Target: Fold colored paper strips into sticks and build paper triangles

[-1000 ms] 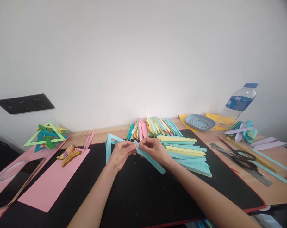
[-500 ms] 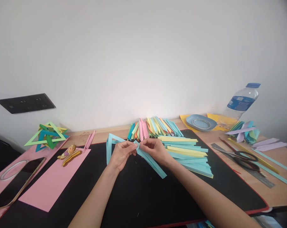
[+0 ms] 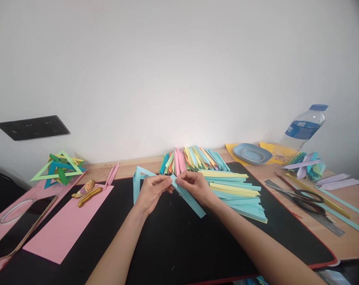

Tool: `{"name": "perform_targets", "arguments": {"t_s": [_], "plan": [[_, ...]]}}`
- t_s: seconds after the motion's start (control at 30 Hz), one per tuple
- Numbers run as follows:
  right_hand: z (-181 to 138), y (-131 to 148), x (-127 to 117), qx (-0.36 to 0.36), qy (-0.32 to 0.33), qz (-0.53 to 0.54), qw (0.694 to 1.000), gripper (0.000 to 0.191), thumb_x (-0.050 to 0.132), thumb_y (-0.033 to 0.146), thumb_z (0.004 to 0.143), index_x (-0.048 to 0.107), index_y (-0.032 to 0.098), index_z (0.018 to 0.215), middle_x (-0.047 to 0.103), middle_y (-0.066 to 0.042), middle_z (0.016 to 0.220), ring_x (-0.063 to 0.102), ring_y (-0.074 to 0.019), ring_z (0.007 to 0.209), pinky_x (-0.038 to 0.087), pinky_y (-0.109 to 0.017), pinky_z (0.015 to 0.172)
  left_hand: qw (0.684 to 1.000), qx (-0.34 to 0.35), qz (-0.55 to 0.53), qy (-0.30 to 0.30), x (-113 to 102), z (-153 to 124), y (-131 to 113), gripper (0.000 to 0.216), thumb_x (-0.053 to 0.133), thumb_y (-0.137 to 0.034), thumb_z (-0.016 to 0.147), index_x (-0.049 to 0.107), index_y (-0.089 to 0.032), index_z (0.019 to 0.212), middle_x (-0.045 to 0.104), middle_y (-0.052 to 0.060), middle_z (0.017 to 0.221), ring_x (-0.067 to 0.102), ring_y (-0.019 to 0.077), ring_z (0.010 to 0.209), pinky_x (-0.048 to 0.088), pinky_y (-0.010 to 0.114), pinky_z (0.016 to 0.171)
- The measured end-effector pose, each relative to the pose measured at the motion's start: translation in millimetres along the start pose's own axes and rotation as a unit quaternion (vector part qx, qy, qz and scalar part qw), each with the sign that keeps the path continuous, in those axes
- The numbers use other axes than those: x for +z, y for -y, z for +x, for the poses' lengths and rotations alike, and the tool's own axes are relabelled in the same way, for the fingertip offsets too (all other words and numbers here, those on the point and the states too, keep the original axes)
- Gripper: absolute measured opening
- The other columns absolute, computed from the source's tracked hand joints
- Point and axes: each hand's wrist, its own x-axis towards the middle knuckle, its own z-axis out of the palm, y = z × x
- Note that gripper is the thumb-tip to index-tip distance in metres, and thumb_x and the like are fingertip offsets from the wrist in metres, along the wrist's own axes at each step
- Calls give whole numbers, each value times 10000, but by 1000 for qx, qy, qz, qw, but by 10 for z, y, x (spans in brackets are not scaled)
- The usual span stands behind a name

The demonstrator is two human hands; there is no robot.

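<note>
My left hand (image 3: pixel 153 193) pinches a blue folded paper strip (image 3: pixel 188 198) near its upper end, with thumb and fingers pressed together. My right hand (image 3: pixel 196 187) is closed on the same end from the other side, the fingertips of both hands almost meeting. From there the strip slants down to the right, its far end free above the black mat. A bent blue paper frame (image 3: pixel 137 186) shows behind my left hand; whether it joins the strip is hidden by the fingers. Right of my right hand lies a pile of blue and yellow paper strips (image 3: pixel 241 194).
A row of coloured folded strips (image 3: pixel 194 160) lies by the wall. On the left are a pink sheet (image 3: pixel 66 225), a phone (image 3: pixel 21 227) and a green-and-blue paper star (image 3: pixel 59 168). On the right are scissors (image 3: pixel 310 204), a blue plate (image 3: pixel 253 154) and a tilted water bottle (image 3: pixel 305 126).
The strip's free end has swung slightly up and left. My right hand has shifted a little to the right along the pinched end; my left hand stays almost where it was.
</note>
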Motion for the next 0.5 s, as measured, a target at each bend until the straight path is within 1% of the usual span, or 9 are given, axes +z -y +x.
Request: {"name": "perform_targets", "arguments": {"t_s": [0.27, 0.4, 0.5], "plan": [[-8, 3, -20, 2, 16, 9, 1000, 170, 732, 298, 681, 654, 149, 705, 629, 2, 678, 554, -113, 623, 441, -237, 620, 1000, 4, 10, -5, -14, 8, 12, 154, 799, -265, 615, 729, -131, 645, 628, 21, 594, 568, 115, 572, 457, 243, 564], [-1, -26, -24, -2, 20, 11, 1000, 159, 723, 295, 695, 661, 151, 724, 646, -5, 697, 572, -120, 639, 454, -242, 633, 999, 27, 28, -10, -13, 17, 34, 142, 787, -257, 629, 715, -135, 615, 616, 11, 616, 560, 103, 566, 453, 236, 566], [3, -21, -19, 1, 22, -5, 1000, 176, 697, 320, 718, 654, 150, 719, 648, -10, 686, 582, -129, 641, 461, -250, 632, 997, 53, 45, -28, -11, 30, 58, 144, 777, -249, 640, 697, -137, 601, 608, 2, 602, 550, 95, 551, 447, 232, 570]]}}
